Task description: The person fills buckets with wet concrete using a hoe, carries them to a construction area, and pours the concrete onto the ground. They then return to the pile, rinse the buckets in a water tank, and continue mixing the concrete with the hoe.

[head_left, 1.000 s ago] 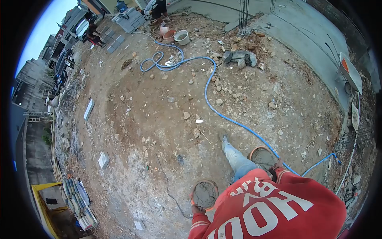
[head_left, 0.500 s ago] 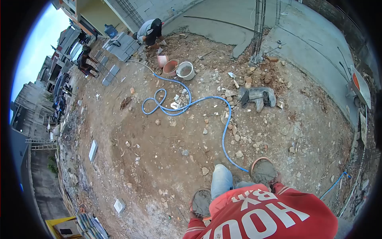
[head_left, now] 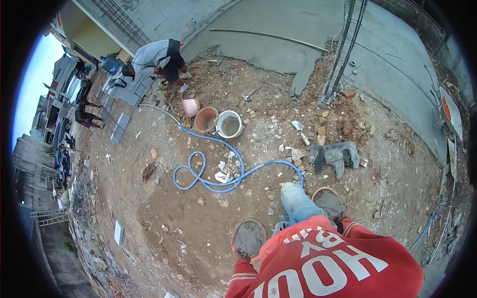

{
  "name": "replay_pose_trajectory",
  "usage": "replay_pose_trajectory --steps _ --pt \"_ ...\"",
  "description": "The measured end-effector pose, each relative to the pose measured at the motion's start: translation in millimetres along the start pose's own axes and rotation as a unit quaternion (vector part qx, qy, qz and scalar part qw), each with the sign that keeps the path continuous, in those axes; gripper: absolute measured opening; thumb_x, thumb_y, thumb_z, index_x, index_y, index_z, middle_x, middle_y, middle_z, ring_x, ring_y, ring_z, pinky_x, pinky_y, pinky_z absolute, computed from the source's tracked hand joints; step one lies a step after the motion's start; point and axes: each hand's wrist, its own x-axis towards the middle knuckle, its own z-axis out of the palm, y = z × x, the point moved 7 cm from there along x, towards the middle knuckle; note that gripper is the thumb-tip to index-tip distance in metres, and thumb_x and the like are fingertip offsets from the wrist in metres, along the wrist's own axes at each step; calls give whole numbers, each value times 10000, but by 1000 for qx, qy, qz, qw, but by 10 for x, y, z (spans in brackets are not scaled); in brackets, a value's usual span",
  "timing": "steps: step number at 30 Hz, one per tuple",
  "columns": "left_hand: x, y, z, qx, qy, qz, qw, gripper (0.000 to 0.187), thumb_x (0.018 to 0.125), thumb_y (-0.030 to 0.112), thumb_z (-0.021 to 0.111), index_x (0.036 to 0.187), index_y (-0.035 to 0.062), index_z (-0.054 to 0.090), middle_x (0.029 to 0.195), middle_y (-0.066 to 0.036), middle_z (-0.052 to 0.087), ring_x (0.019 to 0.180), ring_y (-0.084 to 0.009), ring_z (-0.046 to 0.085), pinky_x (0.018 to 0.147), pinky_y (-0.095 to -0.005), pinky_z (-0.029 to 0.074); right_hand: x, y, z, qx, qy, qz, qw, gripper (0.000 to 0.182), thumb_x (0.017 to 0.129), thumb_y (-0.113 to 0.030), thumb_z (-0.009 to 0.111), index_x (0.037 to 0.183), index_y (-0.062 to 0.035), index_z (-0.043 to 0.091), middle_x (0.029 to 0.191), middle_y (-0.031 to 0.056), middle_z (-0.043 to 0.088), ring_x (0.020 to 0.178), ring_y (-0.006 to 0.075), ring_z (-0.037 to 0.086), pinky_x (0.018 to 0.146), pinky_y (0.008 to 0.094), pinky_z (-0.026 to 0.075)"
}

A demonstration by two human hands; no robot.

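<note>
My left hand [head_left: 242,256] is closed at the near edge of an orange-rimmed bucket of wet cement [head_left: 250,237], which hangs low over the dirt. A second such bucket of cement [head_left: 329,202] is at my right side, with my right hand [head_left: 344,214] closed at its rim. The grip of both hands is partly hidden by the buckets and my red sleeves. Between the buckets my leg in pale jeans [head_left: 298,201] is stretched forward. A blue hose [head_left: 268,164] snakes over the ground just ahead of that foot.
Ahead stand a white bucket [head_left: 229,124], an orange bucket [head_left: 205,120] and a tipped pink bucket [head_left: 191,108]. Dark rubber boots [head_left: 335,157] lie by a trowel [head_left: 300,130] and loose stones. A co-worker [head_left: 161,62] bends beside stacked blocks [head_left: 131,85]. Wet concrete [head_left: 268,52] lies beyond rebar [head_left: 343,54].
I have stepped forward, so the hose, boots and empty-looking buckets appear nearer. Both cement buckets have come along in my hands. The co-worker has risen from a crouch and turned toward the blocks.
</note>
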Motion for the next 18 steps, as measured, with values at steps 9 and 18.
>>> replay_pose_trajectory --steps 9,18 --pt "208 1721 2860 66 94 34 993 184 773 249 543 792 176 375 604 42 248 452 -113 202 499 -304 244 -140 -345 2853 49 -11 23 998 443 819 -593 553 780 -160 468 537 -9 309 387 159 280 431 354 310" --pt "163 3062 5317 17 -1 -25 1000 212 748 246 559 767 175 361 607 42 249 463 -112 204 498 -301 243 -668 -1099 5073 28 -14 29 999 451 834 -595 538 792 -157 439 573 -26 303 389 139 262 452 334 319"
